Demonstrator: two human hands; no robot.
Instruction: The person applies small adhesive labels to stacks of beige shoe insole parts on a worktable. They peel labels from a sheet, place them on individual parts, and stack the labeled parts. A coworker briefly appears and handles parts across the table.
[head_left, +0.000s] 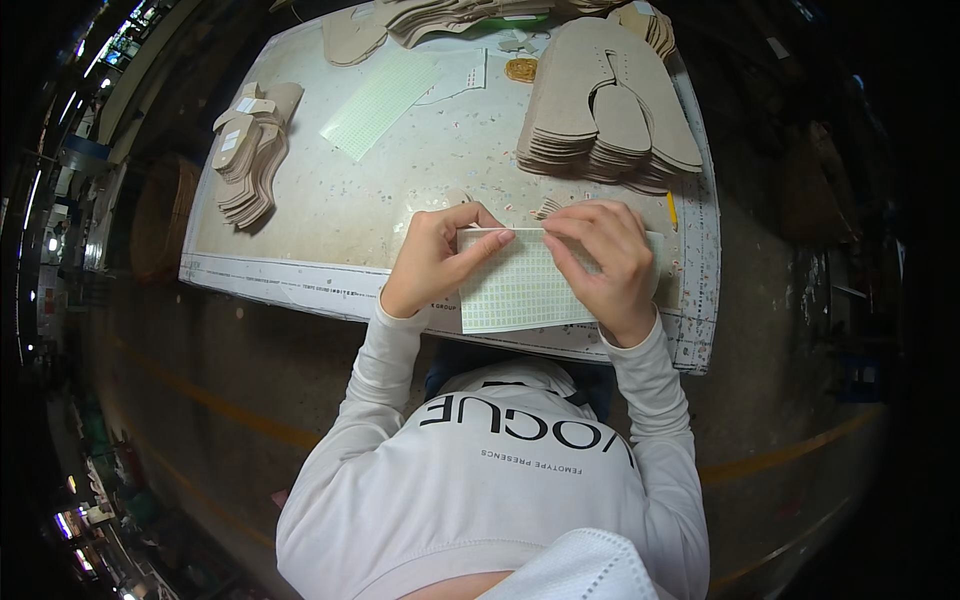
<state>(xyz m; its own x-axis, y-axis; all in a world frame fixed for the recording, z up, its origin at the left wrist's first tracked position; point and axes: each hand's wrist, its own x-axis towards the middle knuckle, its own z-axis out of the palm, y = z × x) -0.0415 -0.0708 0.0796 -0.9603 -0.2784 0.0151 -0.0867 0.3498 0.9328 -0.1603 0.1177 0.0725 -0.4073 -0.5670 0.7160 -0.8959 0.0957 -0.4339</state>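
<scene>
A pale green sheet of small gridded labels point(515, 290) is held up at the table's near edge. My left hand point(437, 252) grips its upper left part, thumb lying on the front face and fingers behind. Along the same top edge, my right hand point(608, 262) is closed in a pinch, thumb and forefinger meeting close to the left thumb. Whether a single label sits between those fingertips is too small to tell. Just beyond the right fingertips lie a few small beige pieces point(546, 208), partly hidden by the hand.
Stacked beige cut pieces point(600, 100) stand at the back right, with a yellow pencil point(672, 211) near them. Another stack point(255, 160) sits at the left. A second label sheet point(382, 100) lies toward the back, beside a coil of amber bands point(520, 70).
</scene>
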